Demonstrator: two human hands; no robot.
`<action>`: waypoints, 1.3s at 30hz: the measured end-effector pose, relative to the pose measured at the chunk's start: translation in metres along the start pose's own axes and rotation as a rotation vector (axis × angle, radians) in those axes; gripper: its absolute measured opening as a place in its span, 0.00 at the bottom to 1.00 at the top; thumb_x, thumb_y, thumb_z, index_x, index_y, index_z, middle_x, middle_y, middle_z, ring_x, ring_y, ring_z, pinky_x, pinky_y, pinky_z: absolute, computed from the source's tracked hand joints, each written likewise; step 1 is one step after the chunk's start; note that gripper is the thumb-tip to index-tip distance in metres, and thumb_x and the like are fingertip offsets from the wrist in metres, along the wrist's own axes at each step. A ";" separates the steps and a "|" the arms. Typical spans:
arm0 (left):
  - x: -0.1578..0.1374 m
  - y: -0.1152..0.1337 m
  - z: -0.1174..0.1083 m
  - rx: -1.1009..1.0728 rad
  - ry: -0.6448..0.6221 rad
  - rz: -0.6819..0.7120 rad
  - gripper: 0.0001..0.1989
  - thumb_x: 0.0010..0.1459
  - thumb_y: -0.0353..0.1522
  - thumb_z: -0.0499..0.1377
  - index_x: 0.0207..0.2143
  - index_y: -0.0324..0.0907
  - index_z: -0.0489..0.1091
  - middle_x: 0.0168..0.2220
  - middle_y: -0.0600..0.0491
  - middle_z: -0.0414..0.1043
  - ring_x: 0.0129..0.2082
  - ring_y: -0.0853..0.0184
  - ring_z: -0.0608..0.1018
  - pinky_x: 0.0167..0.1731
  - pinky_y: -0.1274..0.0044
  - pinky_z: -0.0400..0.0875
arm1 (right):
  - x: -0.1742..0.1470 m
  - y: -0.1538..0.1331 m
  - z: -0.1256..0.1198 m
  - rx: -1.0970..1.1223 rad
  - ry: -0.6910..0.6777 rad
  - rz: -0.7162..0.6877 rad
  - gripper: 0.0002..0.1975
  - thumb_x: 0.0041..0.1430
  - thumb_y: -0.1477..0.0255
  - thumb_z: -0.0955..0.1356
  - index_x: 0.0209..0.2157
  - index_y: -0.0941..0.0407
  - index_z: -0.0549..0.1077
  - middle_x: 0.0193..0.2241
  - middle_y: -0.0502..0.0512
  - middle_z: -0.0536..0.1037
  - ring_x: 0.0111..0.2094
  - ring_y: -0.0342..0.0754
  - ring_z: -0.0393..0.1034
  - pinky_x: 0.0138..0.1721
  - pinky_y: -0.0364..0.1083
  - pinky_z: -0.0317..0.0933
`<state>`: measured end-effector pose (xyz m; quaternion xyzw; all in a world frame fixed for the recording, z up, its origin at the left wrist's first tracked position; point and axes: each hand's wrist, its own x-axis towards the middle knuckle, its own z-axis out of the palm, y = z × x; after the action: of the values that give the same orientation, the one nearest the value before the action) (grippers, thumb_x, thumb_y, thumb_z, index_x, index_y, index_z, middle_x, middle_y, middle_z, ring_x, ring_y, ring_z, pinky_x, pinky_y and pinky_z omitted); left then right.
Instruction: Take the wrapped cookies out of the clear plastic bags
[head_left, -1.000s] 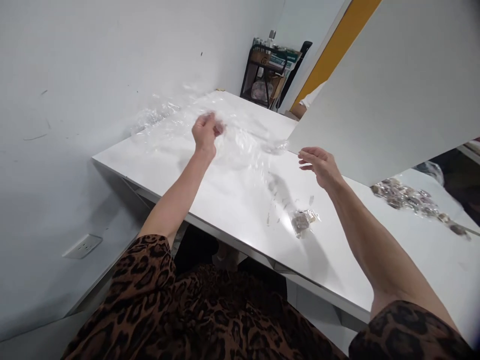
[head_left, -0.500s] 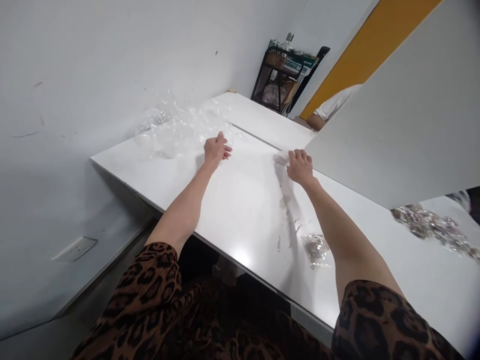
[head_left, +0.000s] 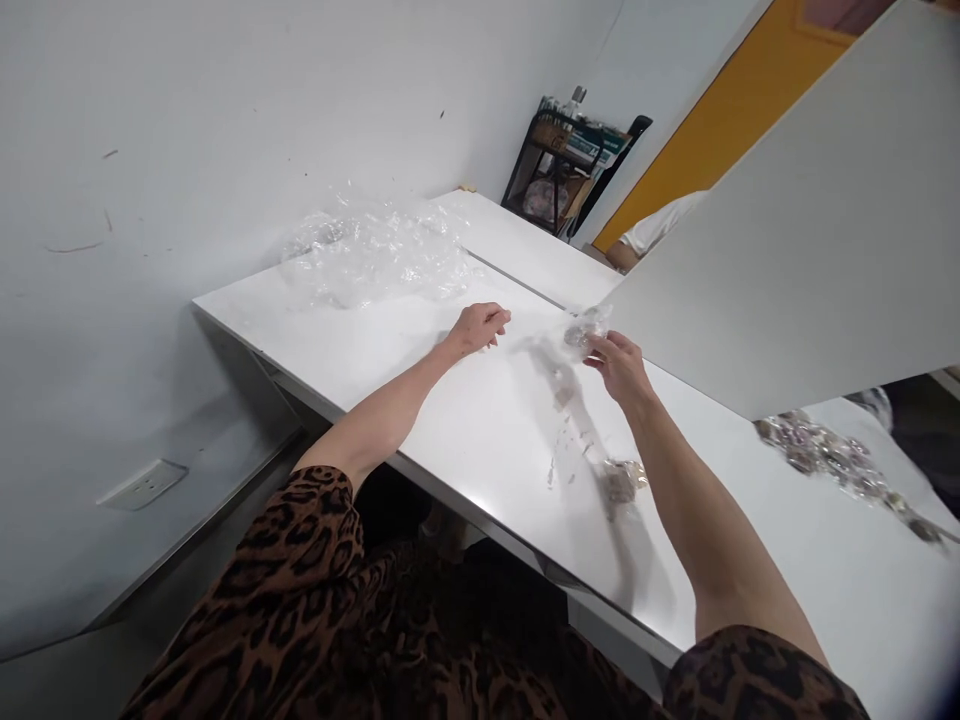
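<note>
My right hand (head_left: 621, 368) pinches a small clear plastic packet (head_left: 586, 328) and keeps it just above the white table (head_left: 480, 430). Something greyish sits inside the packet, too blurred to name. To its left, my left hand (head_left: 480, 328) hovers over the table, fingers loosely bent and a little apart, with nothing visible in them. A heap of crumpled clear plastic wrappers (head_left: 390, 255) lies beyond my left hand, by the wall. Under my right forearm rests another clear packet with brownish contents (head_left: 621, 482).
A grey partition panel (head_left: 810, 220) stands along the table's far side. At the right lies a row of several filled clear packets (head_left: 832, 455). Behind the panel a person's white sleeve (head_left: 660, 225) shows. A black shelf rack (head_left: 551, 165) stands in the far corner.
My right hand has lifted and turned, bringing the packet into clearer view. My left hand has moved right and nearer, away from the wrapper heap towards the packet.
</note>
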<state>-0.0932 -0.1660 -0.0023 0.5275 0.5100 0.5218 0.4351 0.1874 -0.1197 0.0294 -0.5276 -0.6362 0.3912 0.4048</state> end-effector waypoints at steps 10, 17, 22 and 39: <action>-0.052 0.028 0.111 -0.399 -0.421 -0.181 0.27 0.61 0.53 0.65 0.50 0.41 0.75 0.44 0.45 0.80 0.34 0.66 0.80 0.30 0.76 0.77 | -0.123 -0.009 -0.018 0.548 -0.123 0.046 0.16 0.50 0.58 0.77 0.38 0.50 0.80 0.34 0.51 0.79 0.34 0.47 0.72 0.35 0.46 0.70; -0.060 0.031 0.161 -0.327 -0.167 -0.193 0.22 0.56 0.38 0.73 0.44 0.41 0.65 0.45 0.50 0.74 0.37 0.69 0.76 0.32 0.79 0.72 | -0.121 0.018 -0.034 0.575 0.098 0.068 0.25 0.45 0.55 0.80 0.43 0.50 0.78 0.46 0.54 0.81 0.45 0.51 0.75 0.40 0.47 0.71; -0.058 0.018 0.175 -0.260 0.072 -0.116 0.28 0.53 0.36 0.75 0.45 0.45 0.59 0.46 0.52 0.73 0.46 0.67 0.77 0.45 0.76 0.73 | -0.125 0.036 -0.039 0.482 0.089 0.065 0.36 0.48 0.45 0.77 0.56 0.43 0.72 0.61 0.53 0.75 0.58 0.55 0.72 0.48 0.51 0.72; -0.064 0.032 0.163 -0.882 -0.412 -0.591 0.21 0.64 0.50 0.65 0.39 0.40 0.75 0.30 0.52 0.78 0.24 0.67 0.80 0.28 0.74 0.74 | -0.115 0.030 -0.067 0.999 0.410 0.114 0.11 0.58 0.66 0.73 0.28 0.53 0.69 0.19 0.43 0.67 0.18 0.39 0.61 0.22 0.41 0.62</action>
<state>0.0762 -0.2203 0.0100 0.2217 0.2742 0.4278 0.8322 0.2733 -0.2248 0.0142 -0.3699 -0.2514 0.5564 0.7003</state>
